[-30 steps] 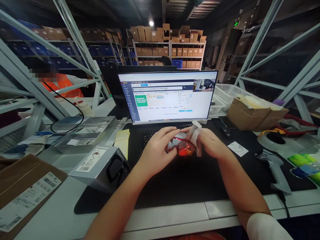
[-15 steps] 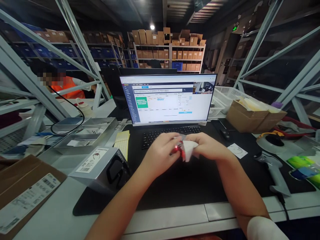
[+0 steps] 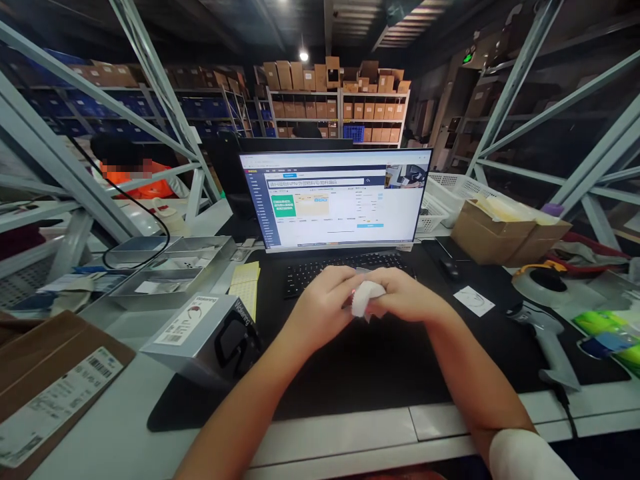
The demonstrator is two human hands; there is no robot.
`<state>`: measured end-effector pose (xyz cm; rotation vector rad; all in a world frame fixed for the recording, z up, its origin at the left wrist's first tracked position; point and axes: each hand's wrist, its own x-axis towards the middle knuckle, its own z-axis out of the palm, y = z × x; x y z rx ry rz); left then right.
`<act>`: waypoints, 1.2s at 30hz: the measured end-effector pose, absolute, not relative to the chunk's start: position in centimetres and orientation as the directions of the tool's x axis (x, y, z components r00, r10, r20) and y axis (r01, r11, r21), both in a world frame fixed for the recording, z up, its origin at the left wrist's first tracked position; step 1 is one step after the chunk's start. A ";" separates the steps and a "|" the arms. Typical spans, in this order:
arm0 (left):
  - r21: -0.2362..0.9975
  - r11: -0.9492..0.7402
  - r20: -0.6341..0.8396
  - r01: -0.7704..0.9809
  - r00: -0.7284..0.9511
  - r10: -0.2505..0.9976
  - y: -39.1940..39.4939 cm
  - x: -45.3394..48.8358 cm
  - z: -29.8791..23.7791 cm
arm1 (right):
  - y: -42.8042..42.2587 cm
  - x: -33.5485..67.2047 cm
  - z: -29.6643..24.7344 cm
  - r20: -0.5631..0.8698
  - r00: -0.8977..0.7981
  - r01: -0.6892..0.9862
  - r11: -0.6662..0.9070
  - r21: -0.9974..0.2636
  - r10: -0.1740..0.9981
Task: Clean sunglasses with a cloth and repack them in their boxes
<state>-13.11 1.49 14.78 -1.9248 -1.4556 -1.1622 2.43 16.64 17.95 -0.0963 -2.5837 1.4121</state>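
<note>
Above the black desk mat (image 3: 380, 373), in front of the keyboard (image 3: 300, 280), my two hands meet. My right hand (image 3: 407, 292) is closed on a white cloth (image 3: 367, 297), soft and crumpled, perhaps a wipe. My left hand (image 3: 327, 297) is closed around a small glossy red object, mostly covered by fingers and cloth; its kind cannot be made out. The cloth presses against that red object. A clear edge shows above the fingers. Beside my left forearm stands a grey box (image 3: 183, 357) with printed black goggles and a white label.
Behind the keyboard stands a monitor (image 3: 340, 200). To the right lie a barcode scanner (image 3: 547, 340), a mouse (image 3: 450, 269), a white card (image 3: 474, 300) and a tape roll (image 3: 543, 283). Cartons (image 3: 55, 387) and grey trays (image 3: 170, 277) sit left. A person in orange (image 3: 160, 177) works beyond the frame.
The white cloth has shifted left over the red object, which shows less now. My hands are closer together. The person at the back left has moved slightly right, with head lower.
</note>
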 end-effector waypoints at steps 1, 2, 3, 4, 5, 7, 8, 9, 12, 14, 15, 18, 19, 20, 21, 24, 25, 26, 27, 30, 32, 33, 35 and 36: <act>0.140 -0.332 0.834 0.933 0.069 0.548 1.3 -13.2 14.9 | 16.9 2.7 18.1 0.133 -0.981 -0.032 0.563 -0.826 0.140; 0.173 -0.320 0.835 0.932 0.033 0.549 1.1 -13.4 15.0 | 17.3 3.1 18.3 0.121 -0.984 -0.022 0.577 -0.816 0.134; 0.212 -0.308 0.836 0.927 -0.009 0.549 0.9 -13.6 15.2 | 17.7 3.5 18.5 0.111 -0.985 -0.011 0.584 -0.812 0.135; 0.249 -0.299 0.838 0.921 -0.050 0.544 0.7 -13.7 15.3 | 18.1 3.8 18.7 0.101 -0.984 0.002 0.580 -0.815 0.145; 0.279 -0.297 0.839 0.913 -0.081 0.538 0.6 -13.7 15.4 | 18.3 4.1 18.8 0.091 -0.984 0.013 0.569 -0.822 0.155; 0.304 -0.300 0.840 0.904 -0.106 0.531 0.7 -13.4 15.3 | 18.1 4.1 18.8 0.092 -0.984 0.009 0.550 -0.835 0.155; 0.295 -0.302 0.841 0.907 -0.096 0.533 1.0 -13.1 15.1 | 17.7 3.9 18.6 0.114 -0.982 -0.011 0.562 -0.827 0.150; 0.268 -0.301 0.842 0.915 -0.070 0.535 1.3 -12.8 14.9 | 17.2 3.5 18.4 0.157 -0.975 -0.035 0.595 -0.803 0.156; 0.209 -0.287 0.835 0.935 -0.018 0.551 2.0 -12.3 14.4 | 15.8 2.2 17.4 0.363 -0.908 -0.079 0.763 -0.642 0.212; 0.256 -0.232 0.843 0.939 -0.099 0.529 2.1 -12.7 14.5 | 15.6 1.6 17.0 0.546 -0.799 -0.115 0.827 -0.550 0.252; 0.287 -0.190 0.854 0.939 -0.161 0.495 2.0 -13.0 14.7 | 15.8 1.5 16.8 0.639 -0.722 -0.158 0.836 -0.526 0.266; 0.334 -0.053 0.899 0.941 -0.301 0.319 1.2 -14.2 15.4 | 16.8 1.8 16.8 0.819 -0.402 -0.296 0.789 -0.539 0.409; 0.344 -0.024 0.907 0.939 -0.326 0.265 1.0 -14.5 15.6 | 17.1 2.0 16.9 0.816 -0.295 -0.313 0.757 -0.574 0.497; 0.357 -0.007 0.909 0.934 -0.345 0.233 0.9 -14.6 15.7 | 17.4 2.2 16.9 0.782 -0.204 -0.321 0.714 -0.622 0.589; 0.370 -0.002 0.907 0.929 -0.361 0.215 0.8 -14.7 15.8 | 17.7 2.4 17.0 0.727 -0.152 -0.330 0.659 -0.676 0.670; 0.413 -0.023 0.888 0.910 -0.397 0.230 0.9 -14.4 15.7 | 18.1 2.3 16.8 0.543 -0.279 -0.385 0.425 -0.819 0.792; 0.429 -0.037 0.880 0.903 -0.408 0.243 1.0 -14.1 15.6 | 18.1 2.0 16.5 0.488 -0.366 -0.395 0.343 -0.852 0.792; 0.446 -0.051 0.870 0.894 -0.419 0.259 1.1 -13.8 15.5 | 18.0 1.6 16.3 0.447 -0.434 -0.388 0.285 -0.876 0.782; 0.463 -0.064 0.860 0.884 -0.430 0.275 1.2 -13.6 15.5 | 17.9 1.2 16.0 0.419 -0.477 -0.359 0.265 -0.895 0.773; 0.499 -0.078 0.827 0.863 -0.447 0.340 1.1 -12.9 15.4 | 17.5 0.3 15.5 0.394 -0.539 -0.137 0.384 -0.913 0.745; 0.492 -0.062 0.819 0.868 -0.437 0.373 1.0 -12.8 15.4 | 17.3 0.4 15.7 0.318 -0.671 0.024 0.448 -0.894 0.670; 0.478 -0.053 0.822 0.877 -0.424 0.381 0.9 -12.8 15.4 | 17.2 0.7 16.0 0.253 -0.750 0.064 0.448 -0.892 0.612; 0.438 -0.045 0.838 0.898 -0.390 0.381 0.9 -13.0 15.2 | 17.3 1.6 16.8 0.132 -0.878 0.070 0.397 -0.915 0.460; 0.419 -0.049 0.847 0.907 -0.370 0.382 1.0 -13.1 15.0 | 17.4 2.2 17.3 0.100 -0.914 0.056 0.366 -0.929 0.394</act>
